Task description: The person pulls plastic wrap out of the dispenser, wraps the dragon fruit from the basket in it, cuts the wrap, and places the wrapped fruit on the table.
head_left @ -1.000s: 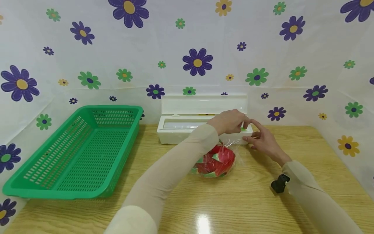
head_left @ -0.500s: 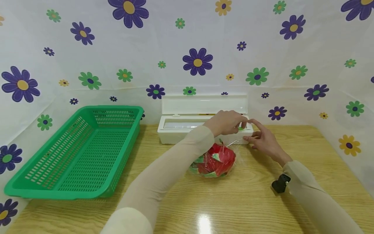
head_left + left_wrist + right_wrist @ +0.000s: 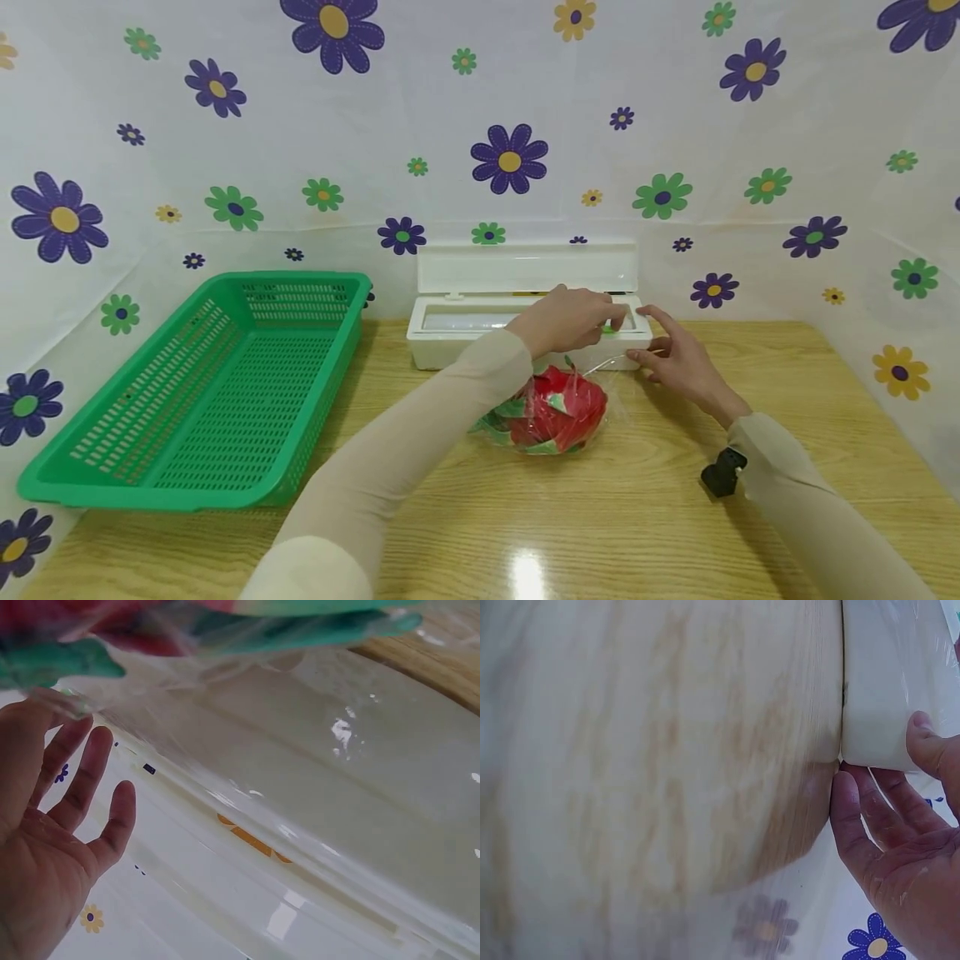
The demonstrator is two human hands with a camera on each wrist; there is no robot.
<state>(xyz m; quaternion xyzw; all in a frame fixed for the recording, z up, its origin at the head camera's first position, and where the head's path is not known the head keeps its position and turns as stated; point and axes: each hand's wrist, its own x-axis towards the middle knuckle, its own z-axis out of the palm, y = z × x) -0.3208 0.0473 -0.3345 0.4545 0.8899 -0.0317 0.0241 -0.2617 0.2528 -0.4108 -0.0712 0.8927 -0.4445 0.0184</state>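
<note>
A white cling film dispenser point(image 3: 442, 352) lies across the back of the table with its lid point(image 3: 525, 268) raised. A film roll point(image 3: 468, 321) shows inside. My left hand point(image 3: 568, 318) reaches over the box and pinches the small green slide cutter point(image 3: 608, 330) on its front rim, partly hidden by the fingers. My right hand point(image 3: 684, 363) grips the dispenser's right end, thumb at the front. In front of the box, a red and green dragon fruit point(image 3: 566, 408) lies wrapped in clear film. Film stretches between fruit and box in the left wrist view point(image 3: 300, 750).
A green slotted basket point(image 3: 281, 417) stands on the left of the wooden table point(image 3: 600, 517). Behind, a white cloth with printed flowers point(image 3: 450, 125) hangs close to the raised lid. My left forearm point(image 3: 390, 475) crosses in front of the dispenser.
My left hand has moved left along the dispenser's rim with the green slide cutter. More of the wrapped dragon fruit shows from behind the left arm. My right hand stays on the box end.
</note>
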